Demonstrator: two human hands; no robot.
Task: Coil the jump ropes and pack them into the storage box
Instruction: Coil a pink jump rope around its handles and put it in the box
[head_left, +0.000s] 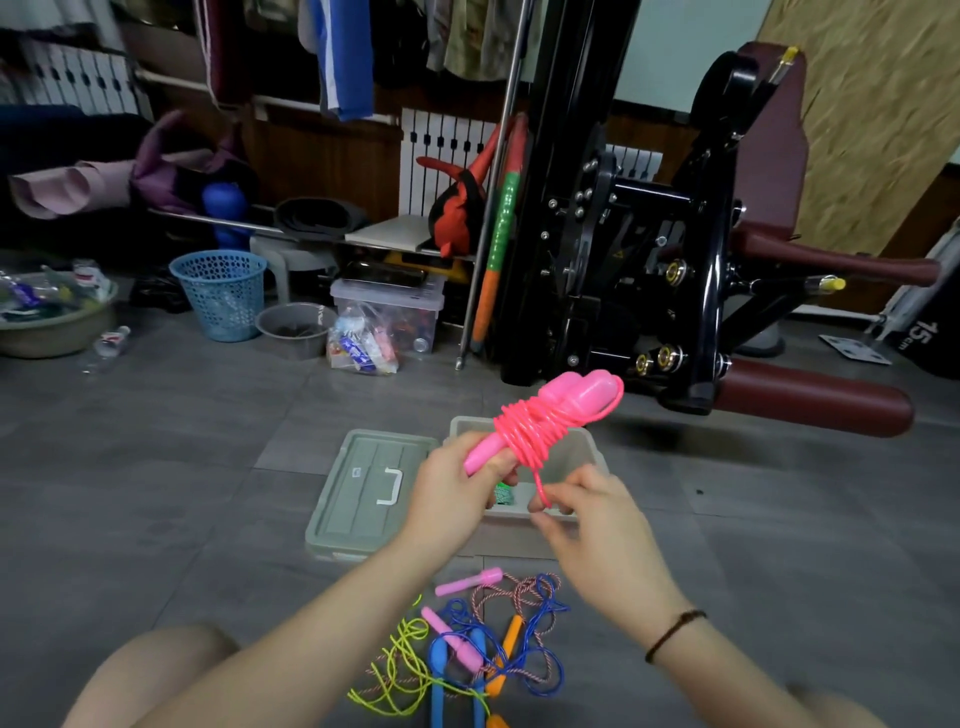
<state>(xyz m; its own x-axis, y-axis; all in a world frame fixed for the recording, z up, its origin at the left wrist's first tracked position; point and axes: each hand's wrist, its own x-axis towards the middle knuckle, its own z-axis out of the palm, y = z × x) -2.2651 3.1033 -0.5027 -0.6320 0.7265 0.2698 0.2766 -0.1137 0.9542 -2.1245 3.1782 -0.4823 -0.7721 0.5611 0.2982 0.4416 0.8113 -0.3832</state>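
So the bright pink plastic jump rope (540, 426) looks basically done. Its thin cord is wound tight round the two chunky handles lying side by side, and the bundle is held up just above the middle of the frame, over the open translucent grey plastic storage box (514, 540) on the grey tiled floor (208, 467). The left grip (457, 483) is clenched round the lower ends of the handles, which makes sense – it keeps the pair together like a spool so the wraps can't slide off. The right grip (587, 525) is pinching the last loose loop of pink cord below the bundle, and my guess is it's there to tuck that tail under a wrap so nothing unwinds. Held over the box like that, the bundle only has to go straight down. The flat grey lid with the white handle (358, 499) lies just left of the box, out of the way, and something small and green (503, 493) sits inside – can't tell what. Plenty left though: a loose tangle of blue, yellow-green and braided ropes with pink and orange handles (483, 639) lies on the floor at bottom centre.
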